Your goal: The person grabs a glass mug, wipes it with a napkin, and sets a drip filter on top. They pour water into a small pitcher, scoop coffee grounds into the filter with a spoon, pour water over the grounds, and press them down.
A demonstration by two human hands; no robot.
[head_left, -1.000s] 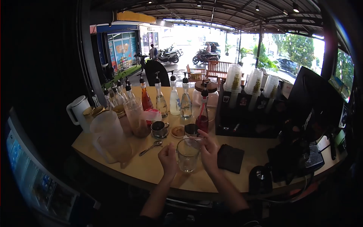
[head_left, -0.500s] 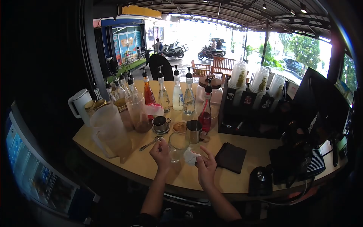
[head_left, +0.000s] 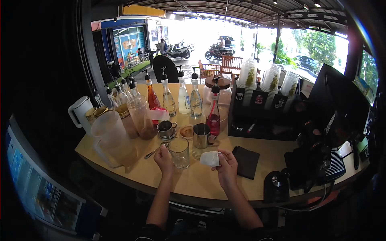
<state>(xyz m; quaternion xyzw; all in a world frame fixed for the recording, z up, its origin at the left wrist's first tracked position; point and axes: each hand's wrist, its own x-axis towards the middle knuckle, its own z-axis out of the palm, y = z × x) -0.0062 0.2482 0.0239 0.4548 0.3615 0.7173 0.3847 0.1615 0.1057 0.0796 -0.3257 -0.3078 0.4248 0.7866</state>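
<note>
White tissue (head_left: 209, 159): in the right hand (head_left: 228, 166), held up over the surface (head_left: 189, 188); it pokes out leftward from the fingertips, its longer way roughly crosswise, towards the glass mug (head_left: 180, 154)

Glass mug: upright, its long axis vertical, between the two hands; the left hand (head_left: 163, 162) is the nearer, right at its left side, while the right hand stands off to its right with the tissue reaching into the gap

Right hand: thumb and fingers pinching the tissue at its right edge; the wrist is raised and the forearm slants up and leftward from the lower right

Left hand: fingers curled in, tips pressed together beside the mug; from where I stand I cannot tell whether they have hold of its handle; the forearm rises steeply, leaning slightly right

Metal pitcher (head_left: 200, 137): just beyond the mug and tissue, upright, near the red bottle (head_left: 213, 119)

Spoon (head_left: 151, 153): lying left of the mug, aslant, its bowl end close to the left hand

Small metal cup (head_left: 165, 131): behind the spoon, farther off than the mug

Dark folded cloth (head_left: 246, 162): flat, to the right of the right hand
</note>
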